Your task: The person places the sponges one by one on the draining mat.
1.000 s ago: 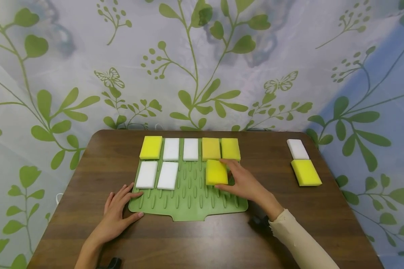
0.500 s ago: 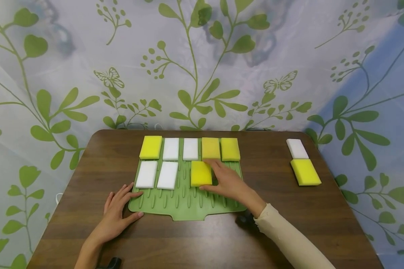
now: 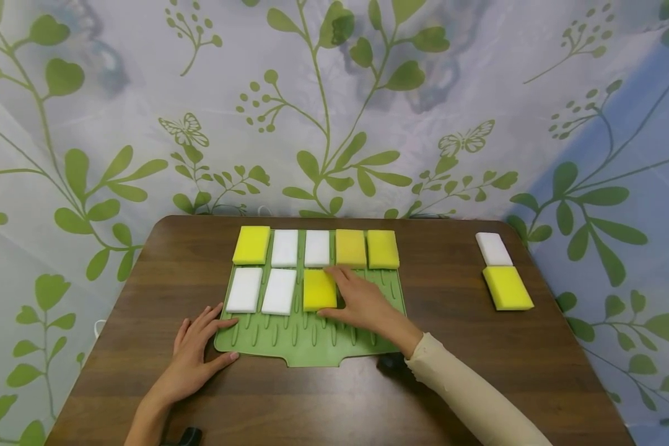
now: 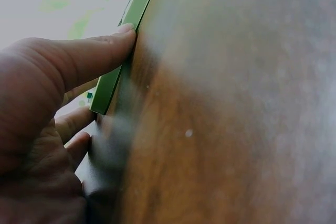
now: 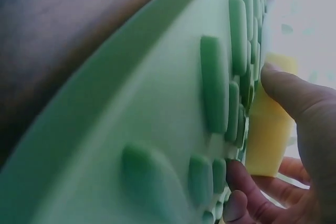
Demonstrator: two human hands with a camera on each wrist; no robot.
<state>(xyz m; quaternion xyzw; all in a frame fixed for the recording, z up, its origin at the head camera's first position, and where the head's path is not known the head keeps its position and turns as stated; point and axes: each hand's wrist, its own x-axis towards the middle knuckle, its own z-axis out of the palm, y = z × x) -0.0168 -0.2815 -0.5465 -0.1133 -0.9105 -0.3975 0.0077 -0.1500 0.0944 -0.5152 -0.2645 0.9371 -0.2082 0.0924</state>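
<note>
My right hand (image 3: 365, 303) holds a bright yellow sponge (image 3: 319, 290) by its edges, thumb at the near side and fingers at the far side. The sponge is on the green ridged mat (image 3: 312, 353), just right of two white sponges in the second row. In the right wrist view the thumb and fingers span the yellow sponge (image 5: 268, 135) beside the mat's ridges. My left hand (image 3: 192, 359) rests at the mat's left edge with fingers spread. Its thumb (image 4: 100, 53) touches the green rim in the left wrist view.
A back row on the mat has a yellow sponge (image 3: 251, 245), two white sponges and two darker yellow ones. At the right of the brown table (image 3: 424, 260) lie a white sponge (image 3: 494, 249) and a yellow sponge (image 3: 508, 288). A patterned cloth (image 3: 312, 93) hangs behind.
My right hand has moved left across the mat with the yellow sponge, bringing it close to the second white sponge in that row. The left hand has stayed in place.
</note>
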